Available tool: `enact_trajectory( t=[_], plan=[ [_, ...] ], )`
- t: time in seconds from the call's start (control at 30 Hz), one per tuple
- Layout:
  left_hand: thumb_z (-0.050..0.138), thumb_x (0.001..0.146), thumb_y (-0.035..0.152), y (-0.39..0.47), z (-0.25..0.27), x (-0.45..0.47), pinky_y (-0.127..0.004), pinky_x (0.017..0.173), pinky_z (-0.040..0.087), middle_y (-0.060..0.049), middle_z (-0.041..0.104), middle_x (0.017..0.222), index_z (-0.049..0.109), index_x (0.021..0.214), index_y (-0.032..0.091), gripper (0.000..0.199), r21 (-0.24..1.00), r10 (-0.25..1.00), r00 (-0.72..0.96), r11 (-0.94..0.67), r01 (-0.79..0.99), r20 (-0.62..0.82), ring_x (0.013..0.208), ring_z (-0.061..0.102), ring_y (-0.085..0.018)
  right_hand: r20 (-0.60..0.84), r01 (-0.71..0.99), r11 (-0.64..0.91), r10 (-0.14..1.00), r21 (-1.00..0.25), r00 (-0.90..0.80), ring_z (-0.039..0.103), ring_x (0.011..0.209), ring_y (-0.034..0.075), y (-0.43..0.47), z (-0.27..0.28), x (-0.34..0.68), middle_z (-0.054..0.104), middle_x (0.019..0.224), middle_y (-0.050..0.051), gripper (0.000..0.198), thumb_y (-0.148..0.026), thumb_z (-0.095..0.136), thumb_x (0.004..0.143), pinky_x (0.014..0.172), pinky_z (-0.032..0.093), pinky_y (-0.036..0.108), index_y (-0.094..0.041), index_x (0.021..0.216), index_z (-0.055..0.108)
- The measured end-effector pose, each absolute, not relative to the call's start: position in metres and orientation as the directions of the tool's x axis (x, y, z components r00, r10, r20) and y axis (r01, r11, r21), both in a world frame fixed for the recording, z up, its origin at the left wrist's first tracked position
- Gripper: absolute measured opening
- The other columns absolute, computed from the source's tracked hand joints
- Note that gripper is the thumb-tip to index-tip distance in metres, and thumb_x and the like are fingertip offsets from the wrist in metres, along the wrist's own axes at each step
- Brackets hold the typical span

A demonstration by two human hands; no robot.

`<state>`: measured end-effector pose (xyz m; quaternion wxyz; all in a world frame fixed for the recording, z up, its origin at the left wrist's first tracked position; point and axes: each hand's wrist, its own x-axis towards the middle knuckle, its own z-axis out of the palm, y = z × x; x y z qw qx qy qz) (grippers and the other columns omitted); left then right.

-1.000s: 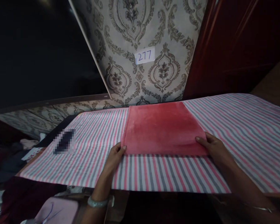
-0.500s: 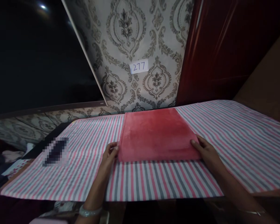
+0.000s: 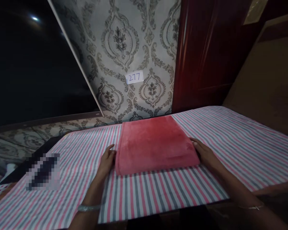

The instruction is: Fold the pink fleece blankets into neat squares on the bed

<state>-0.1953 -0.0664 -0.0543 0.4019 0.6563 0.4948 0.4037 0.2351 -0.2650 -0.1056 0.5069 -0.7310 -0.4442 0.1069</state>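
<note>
A folded red plush cloth [image 3: 156,147] lies flat on the striped cloth, its near edge slightly slanted. At its left side is my left hand [image 3: 108,158], fingers apart, holding nothing. My right hand [image 3: 203,151] rests along the right edge, with its fingertips touching the side of the red cloth near the front corner. Part of the right fingers is hidden by the hand itself. Pink, grey and white stripes run across the cloth [image 3: 230,140] covering the table under both hands.
A large dark screen [image 3: 36,70] stands at the back left. Behind the table are patterned wallpaper with a paper label reading 277 [image 3: 134,77] and a dark red wooden panel [image 3: 201,57]. A brown board [image 3: 266,76] slants at the right. A pixelated patch covers something at the left.
The view has shifted, so the scene sits lower and further left. My left fingers have come off the red cloth's edge, and my right thumb has left its top.
</note>
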Motion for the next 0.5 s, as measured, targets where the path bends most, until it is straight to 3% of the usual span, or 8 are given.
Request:
enact_trajectory(
  t=[0.1,0.17,0.27,0.4,0.5],
  plan=[
    [0.061,0.083,0.033,-0.055,-0.061,-0.206,-0.041,0.087,0.055,-0.011,0.065,0.126,0.054,0.143,0.024,0.061,0.609,0.848,0.359,-0.531,0.59,0.391,0.108,0.068,-0.028,0.446,0.769,-0.092,0.768,-0.633,0.459,0.07,0.106,0.031,-0.271,-0.115,0.257,0.074,0.115,0.01,0.055,-0.041,0.046,0.095,0.094,0.055,0.05,-0.024,0.146,0.054],
    [0.058,0.086,0.026,-0.048,-0.062,-0.212,-0.048,0.101,0.051,-0.015,0.05,0.15,0.046,0.151,0.024,0.066,0.417,0.737,0.524,-0.674,0.609,0.426,0.134,0.055,-0.033,0.55,0.907,-0.07,0.775,-0.416,0.312,0.064,0.117,0.035,-0.273,-0.12,0.269,0.068,0.128,0.015,0.065,-0.035,0.051,0.091,0.101,0.051,0.054,-0.02,0.154,0.044],
    [0.059,0.088,0.023,-0.04,-0.061,-0.218,-0.052,0.11,0.046,-0.019,0.033,0.163,0.032,0.159,0.024,0.075,0.26,0.609,0.663,-0.79,0.555,0.435,0.148,0.038,-0.036,0.614,0.978,0.011,0.78,-0.207,0.121,0.053,0.134,0.035,-0.271,-0.123,0.275,0.052,0.15,0.017,0.077,-0.029,0.051,0.093,0.107,0.047,0.055,-0.023,0.164,0.022],
    [0.063,0.089,0.025,-0.038,-0.063,-0.221,-0.053,0.114,0.043,-0.023,0.018,0.169,0.019,0.163,0.024,0.086,0.123,0.451,0.758,-0.885,0.45,0.472,0.151,0.034,-0.039,0.624,0.981,0.115,0.781,-0.155,0.007,0.043,0.144,0.034,-0.263,-0.117,0.269,0.032,0.165,0.016,0.085,-0.028,0.051,0.096,0.111,0.045,0.054,-0.029,0.166,0.003],
    [0.065,0.088,0.026,-0.04,-0.065,-0.223,-0.053,0.113,0.044,-0.022,0.019,0.169,0.016,0.164,0.025,0.091,0.068,0.396,0.774,-0.905,0.42,0.494,0.149,0.036,-0.039,0.621,0.971,0.176,0.783,-0.163,-0.038,0.038,0.148,0.034,-0.259,-0.111,0.264,0.025,0.168,0.016,0.086,-0.028,0.052,0.097,0.112,0.044,0.054,-0.03,0.166,0.0]
  ],
)
